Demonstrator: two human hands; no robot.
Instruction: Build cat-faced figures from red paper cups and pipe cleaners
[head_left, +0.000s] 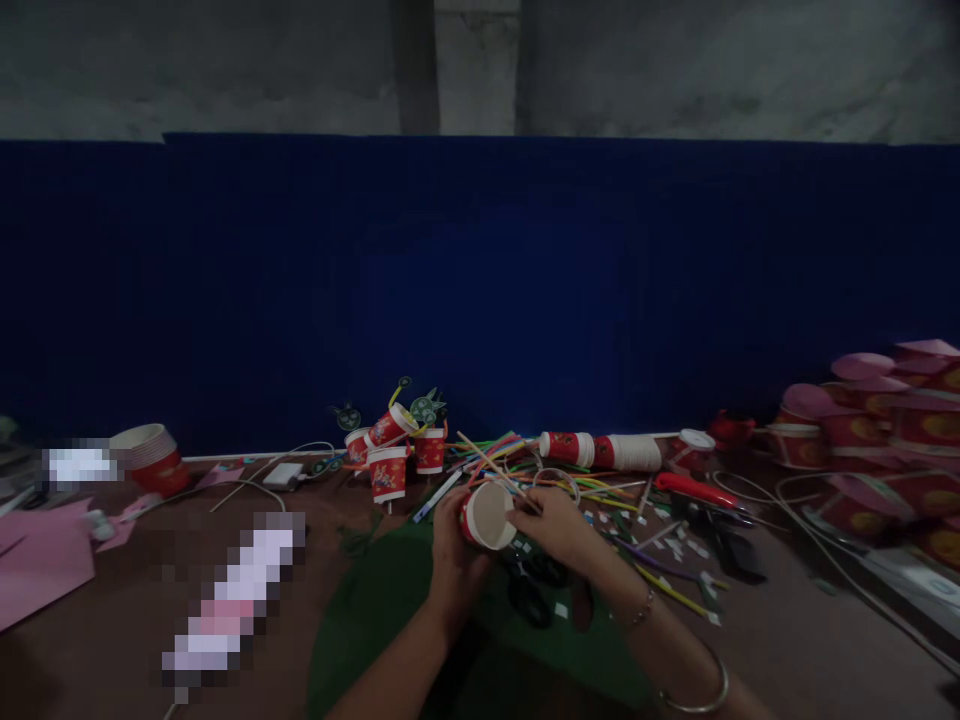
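My left hand [451,545] is wrapped round a red and white paper cup [491,516], its open mouth tipped toward me. At the cup's right rim, my right hand [551,520] has its thumb and fingers closed on a thin pale stick [489,460]. The stick slants up to the left, above the cup. Whether its lower end touches the cup I cannot tell. Below the hands, black-handled scissors [529,600] lie on a dark green sheet [375,600]. Behind the cup spreads a pile of coloured pipe cleaners [600,490].
Several decorated red cups [388,475] stand at the back. Stacked paper cups [630,452] lie on their side near a red-handled tool [694,490]. Pink-topped cups [892,430] crowd the right. Pink paper [45,560] and a cup stack [150,460] are left; cables cross the table.
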